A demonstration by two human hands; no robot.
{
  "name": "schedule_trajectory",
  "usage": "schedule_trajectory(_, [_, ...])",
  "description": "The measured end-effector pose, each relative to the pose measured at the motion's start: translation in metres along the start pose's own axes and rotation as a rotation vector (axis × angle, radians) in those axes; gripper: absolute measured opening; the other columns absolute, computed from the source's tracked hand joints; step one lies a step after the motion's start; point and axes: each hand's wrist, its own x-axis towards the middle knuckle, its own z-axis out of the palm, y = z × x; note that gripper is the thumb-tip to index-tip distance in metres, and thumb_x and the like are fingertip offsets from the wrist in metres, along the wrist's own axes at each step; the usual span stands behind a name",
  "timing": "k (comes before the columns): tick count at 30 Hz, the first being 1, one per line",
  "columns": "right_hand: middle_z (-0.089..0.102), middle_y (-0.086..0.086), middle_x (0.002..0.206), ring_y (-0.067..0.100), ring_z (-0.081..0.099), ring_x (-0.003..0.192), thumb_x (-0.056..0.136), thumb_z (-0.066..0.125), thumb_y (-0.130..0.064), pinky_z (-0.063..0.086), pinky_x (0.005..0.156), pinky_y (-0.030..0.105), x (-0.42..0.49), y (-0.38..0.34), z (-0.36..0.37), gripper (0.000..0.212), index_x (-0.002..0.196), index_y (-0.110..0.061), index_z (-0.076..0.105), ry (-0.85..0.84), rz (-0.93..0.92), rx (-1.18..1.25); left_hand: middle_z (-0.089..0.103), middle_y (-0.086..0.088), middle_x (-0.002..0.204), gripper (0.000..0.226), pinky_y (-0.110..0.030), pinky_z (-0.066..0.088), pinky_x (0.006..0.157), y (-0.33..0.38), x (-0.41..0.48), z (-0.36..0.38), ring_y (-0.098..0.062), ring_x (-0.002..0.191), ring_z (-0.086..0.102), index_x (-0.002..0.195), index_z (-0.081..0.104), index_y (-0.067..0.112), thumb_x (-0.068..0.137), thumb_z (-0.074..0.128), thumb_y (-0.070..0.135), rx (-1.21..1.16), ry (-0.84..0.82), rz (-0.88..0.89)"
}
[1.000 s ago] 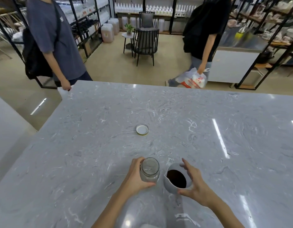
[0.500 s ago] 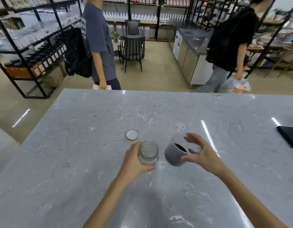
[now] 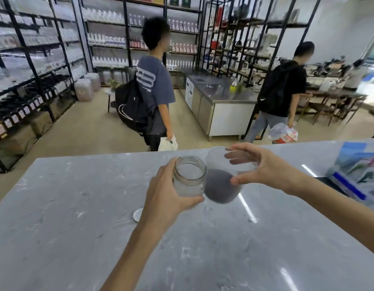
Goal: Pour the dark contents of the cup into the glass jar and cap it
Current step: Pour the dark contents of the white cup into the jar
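Behind the grey marble bench (image 3: 77,206) stands a shop room with black metal shelves (image 3: 45,59) full of bottles along the far and left walls. Two persons stand on the floor beyond the far edge of the bench. One wears a grey-blue shirt (image 3: 154,85) and a black backpack (image 3: 133,110); the other wears a black shirt (image 3: 284,89) and carries a plastic bag (image 3: 283,134). A steel counter (image 3: 221,106) is between them, further back.

From the head camera, the left hand (image 3: 163,194) is closed around the glass jar (image 3: 189,177). Its fingers wrap the left side of the jar and the thumb lies along the near bottom. The jar is held upright above the bench, its mouth open and without cap, and it looks empty.

The right hand (image 3: 263,166) holds the translucent cup (image 3: 223,177) just to the right of the jar, touching or nearly touching it. The thumb presses the near side and the other fingers curl over the far rim. Dark contents (image 3: 219,189) fill the lower part of the cup.

A white lid (image 3: 137,214) lies on the bench near the left wrist, partly hidden by it. Blue and white packages (image 3: 358,171) lie at the right edge of the bench.
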Motion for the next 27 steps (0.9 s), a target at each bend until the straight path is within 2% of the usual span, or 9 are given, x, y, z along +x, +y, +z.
schedule_trajectory(3, [0.071, -0.017, 0.117, -0.001, 0.063, 0.113, 0.049, 0.090, -0.049, 0.050, 0.093, 0.022, -0.004, -0.005, -0.005, 0.086, 0.129, -0.040, 0.059, 0.027, -0.015, -0.033, 0.055, 0.012, 0.129, 0.096, -0.043, 0.049, 0.099, 0.015, 0.005, -0.006, -0.018, 0.121, 0.053, 0.137, 0.047, 0.039, 0.055, 0.096, 0.035, 0.031, -0.024, 0.000])
schedule_trajectory(7, [0.072, -0.011, 0.118, 0.000, 0.064, 0.114, 0.051, 0.090, -0.046, 0.050, 0.100, 0.029, -0.005, -0.015, -0.019, 0.080, 0.125, -0.037, 0.060, 0.056, -0.047, -0.060, 0.052, 0.010, 0.137, 0.099, -0.045, 0.048, 0.103, 0.030, 0.012, -0.009, -0.021, 0.127, 0.049, 0.141, 0.043, 0.035, 0.058, 0.096, 0.037, 0.090, -0.067, -0.034])
schedule_trajectory(9, [0.071, -0.017, 0.116, -0.003, 0.064, 0.112, 0.050, 0.088, -0.056, 0.048, 0.100, 0.028, -0.001, -0.029, -0.033, 0.082, 0.126, -0.041, 0.059, 0.049, -0.075, -0.167, 0.053, 0.010, 0.135, 0.094, -0.046, 0.048, 0.101, 0.035, 0.015, -0.009, -0.021, 0.126, 0.049, 0.138, 0.045, 0.036, 0.059, 0.095, 0.040, 0.094, -0.087, -0.042])
schedule_trajectory(12, [0.068, -0.034, 0.108, -0.015, 0.059, 0.106, 0.046, 0.078, -0.075, 0.043, 0.092, 0.014, 0.012, -0.059, -0.054, 0.083, 0.124, -0.053, 0.056, 0.008, -0.111, -0.448, 0.054, 0.010, 0.131, 0.091, -0.047, 0.048, 0.101, 0.045, 0.021, -0.008, -0.022, 0.123, 0.051, 0.136, 0.047, 0.036, 0.058, 0.094, 0.042, 0.104, -0.132, -0.053])
schedule_trajectory(16, [0.065, -0.037, 0.108, -0.022, 0.054, 0.105, 0.054, 0.078, -0.070, 0.041, 0.076, -0.002, 0.030, -0.099, -0.074, 0.080, 0.128, -0.052, 0.055, -0.060, -0.181, -0.675, 0.059, 0.007, 0.128, 0.092, -0.045, 0.050, 0.098, 0.060, 0.031, -0.005, -0.023, 0.121, 0.054, 0.135, 0.049, 0.035, 0.056, 0.094, 0.047, 0.125, -0.109, -0.048])
schedule_trajectory(19, [0.066, -0.028, 0.110, -0.010, 0.059, 0.106, 0.059, 0.075, -0.066, 0.040, 0.082, 0.005, 0.038, -0.127, -0.084, 0.075, 0.130, -0.046, 0.057, -0.105, -0.243, -0.823, 0.058, 0.009, 0.130, 0.094, -0.047, 0.051, 0.097, 0.072, 0.037, -0.003, -0.024, 0.123, 0.054, 0.136, 0.048, 0.036, 0.055, 0.093, 0.049, 0.124, -0.080, -0.038])
schedule_trajectory(22, [0.065, -0.023, 0.111, 0.006, 0.062, 0.105, 0.064, 0.079, -0.060, 0.044, 0.087, 0.026, 0.045, -0.152, -0.089, 0.070, 0.130, -0.043, 0.058, -0.189, -0.275, -1.002, 0.057, 0.009, 0.128, 0.091, -0.049, 0.051, 0.097, 0.081, 0.042, -0.001, -0.025, 0.122, 0.054, 0.133, 0.049, 0.035, 0.055, 0.094, 0.049, 0.107, -0.068, -0.027])
schedule_trajectory(24, [0.063, -0.025, 0.110, 0.009, 0.062, 0.104, 0.065, 0.081, -0.060, 0.045, 0.086, 0.030, 0.048, -0.166, -0.088, 0.071, 0.130, -0.046, 0.057, -0.229, -0.284, -1.115, 0.057, 0.008, 0.126, 0.088, -0.049, 0.051, 0.096, 0.085, 0.043, 0.000, -0.025, 0.120, 0.054, 0.130, 0.050, 0.034, 0.055, 0.094, 0.048, 0.107, -0.066, -0.014])
schedule_trajectory(27, [0.064, -0.022, 0.120, 0.015, 0.065, 0.104, 0.063, 0.080, -0.063, 0.050, 0.089, 0.036, 0.051, -0.179, -0.086, 0.074, 0.131, -0.050, 0.053, -0.275, -0.283, -1.212, 0.057, 0.007, 0.124, 0.085, -0.049, 0.051, 0.094, 0.088, 0.044, 0.001, -0.026, 0.119, 0.055, 0.128, 0.051, 0.034, 0.056, 0.093, 0.048, 0.111, -0.059, -0.012])
